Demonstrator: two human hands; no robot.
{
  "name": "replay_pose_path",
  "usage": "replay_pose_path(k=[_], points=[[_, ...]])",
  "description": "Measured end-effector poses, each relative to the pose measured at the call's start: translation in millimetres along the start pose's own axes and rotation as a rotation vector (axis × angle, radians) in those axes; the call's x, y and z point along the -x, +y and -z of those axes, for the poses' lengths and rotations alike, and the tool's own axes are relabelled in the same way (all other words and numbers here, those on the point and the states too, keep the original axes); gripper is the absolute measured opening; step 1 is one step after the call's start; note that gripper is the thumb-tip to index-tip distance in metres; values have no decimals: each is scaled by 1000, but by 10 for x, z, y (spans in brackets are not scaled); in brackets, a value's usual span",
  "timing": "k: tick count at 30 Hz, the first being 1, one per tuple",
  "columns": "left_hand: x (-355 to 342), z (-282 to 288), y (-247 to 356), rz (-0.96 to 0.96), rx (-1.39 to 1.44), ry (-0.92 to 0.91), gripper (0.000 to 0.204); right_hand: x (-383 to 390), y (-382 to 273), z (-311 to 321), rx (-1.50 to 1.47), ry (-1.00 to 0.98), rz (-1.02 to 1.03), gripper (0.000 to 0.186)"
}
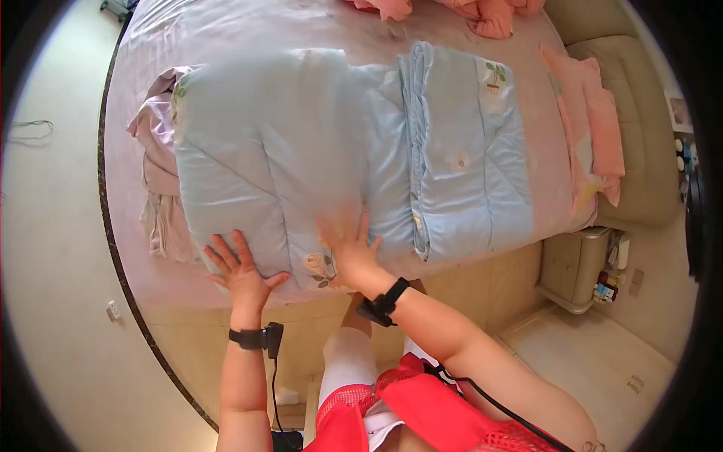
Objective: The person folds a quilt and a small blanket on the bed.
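Note:
A light blue quilt with flower patterns (226, 143) lies folded on a bed with a pale pink sheet (226, 22); its right section (459, 128) is stacked in layers. My left hand (241, 264) rests palm down on the quilt's near left part, fingers spread. Just right of it, my right hand (350, 248) is on or just over the near middle of the quilt, fingers apart and blurred at the tips. A bunched lilac-beige cloth (158, 143) sticks out beside the quilt's left side.
Pink bedding (489, 19) lies along the far edge. Pink pillows (606, 151) rest at the right, against an upholstered headboard (640, 113). A bedside cabinet (568, 267) holding small items stands at the near right. A looped cord (34, 132) lies on the floor at left.

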State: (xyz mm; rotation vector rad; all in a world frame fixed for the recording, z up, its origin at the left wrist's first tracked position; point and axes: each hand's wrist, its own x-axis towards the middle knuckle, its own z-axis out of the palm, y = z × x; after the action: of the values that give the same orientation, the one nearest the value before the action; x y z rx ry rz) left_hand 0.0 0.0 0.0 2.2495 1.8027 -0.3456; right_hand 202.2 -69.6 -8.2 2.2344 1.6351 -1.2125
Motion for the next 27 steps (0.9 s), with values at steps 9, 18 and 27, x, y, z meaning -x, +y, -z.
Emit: replay_pose_path(k=[9, 18, 27], points=[[-513, -272, -4, 83, -234, -325, 134, -414, -94, -106, 68, -79, -52, 131], [-663, -346, 129, 118, -369, -474, 130, -543, -116, -105, 140, -142, -159, 127], [-530, -316, 178, 176, -396, -379, 136, -509, -8, -208, 47, -96, -85, 126]])
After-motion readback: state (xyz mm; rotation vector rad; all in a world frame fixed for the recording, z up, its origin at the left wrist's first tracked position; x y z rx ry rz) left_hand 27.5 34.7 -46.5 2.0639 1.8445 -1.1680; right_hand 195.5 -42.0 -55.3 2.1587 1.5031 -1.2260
